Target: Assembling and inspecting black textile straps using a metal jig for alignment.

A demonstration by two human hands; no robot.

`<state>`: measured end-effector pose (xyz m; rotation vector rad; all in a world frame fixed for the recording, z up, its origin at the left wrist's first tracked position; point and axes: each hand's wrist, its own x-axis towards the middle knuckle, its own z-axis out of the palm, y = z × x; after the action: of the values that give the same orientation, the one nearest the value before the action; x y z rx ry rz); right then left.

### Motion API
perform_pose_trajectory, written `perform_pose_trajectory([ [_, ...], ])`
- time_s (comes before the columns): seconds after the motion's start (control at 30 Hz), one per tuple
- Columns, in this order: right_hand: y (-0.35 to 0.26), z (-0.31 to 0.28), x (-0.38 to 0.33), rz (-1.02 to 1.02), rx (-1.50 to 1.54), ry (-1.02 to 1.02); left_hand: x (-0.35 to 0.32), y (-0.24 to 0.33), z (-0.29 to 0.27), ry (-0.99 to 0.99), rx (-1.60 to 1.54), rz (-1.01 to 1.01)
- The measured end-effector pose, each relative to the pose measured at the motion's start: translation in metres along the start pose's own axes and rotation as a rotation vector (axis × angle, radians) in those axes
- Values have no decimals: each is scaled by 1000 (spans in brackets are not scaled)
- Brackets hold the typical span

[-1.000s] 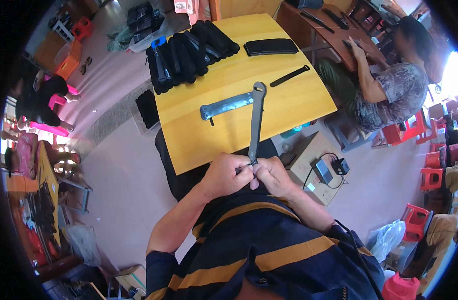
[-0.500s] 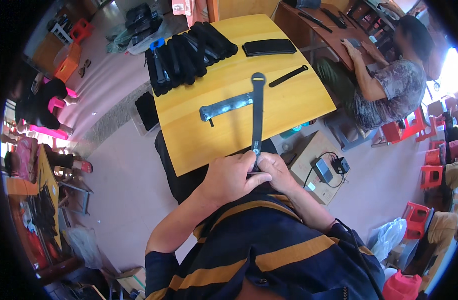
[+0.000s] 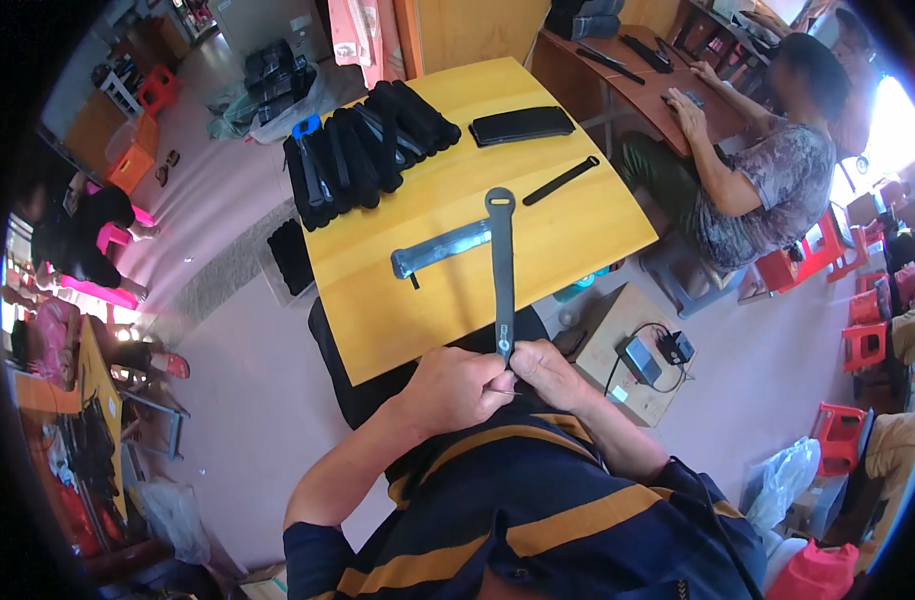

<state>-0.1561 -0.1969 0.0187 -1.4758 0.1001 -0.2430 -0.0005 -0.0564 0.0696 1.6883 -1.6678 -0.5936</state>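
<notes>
The person holds a long dark strap (image 3: 502, 270) by its near end. The left hand (image 3: 456, 388) and the right hand (image 3: 550, 372) are both closed on that end, touching each other, just in front of the chest. A thin needle-like thing seems to stick out between the fingers, but it is too small to be sure.

From the grip, the strap goes straight away over the yellow table (image 3: 578, 225), and its far end with a round hole lies across a grey flat piece (image 3: 440, 249). Farther from the grip, to the left, a row of black finished-looking pieces (image 3: 363, 150) is laid out; to the right lie a thin black strip (image 3: 561, 180) and a flat black case (image 3: 521, 125).

By judgement, the work on this strap is in the middle: the near end is being handled, and the grey piece waits untouched.
</notes>
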Motion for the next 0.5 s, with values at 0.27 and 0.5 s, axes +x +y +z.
perform_pose_trajectory([
  [0.27, -16, 4, -3, 10, -4, -159, 4, -4, -24, -210, -297, 10],
  [0.5, -33, -13, -13, 46, -212, -468, -9, -29, -36, -633, -464, -60],
])
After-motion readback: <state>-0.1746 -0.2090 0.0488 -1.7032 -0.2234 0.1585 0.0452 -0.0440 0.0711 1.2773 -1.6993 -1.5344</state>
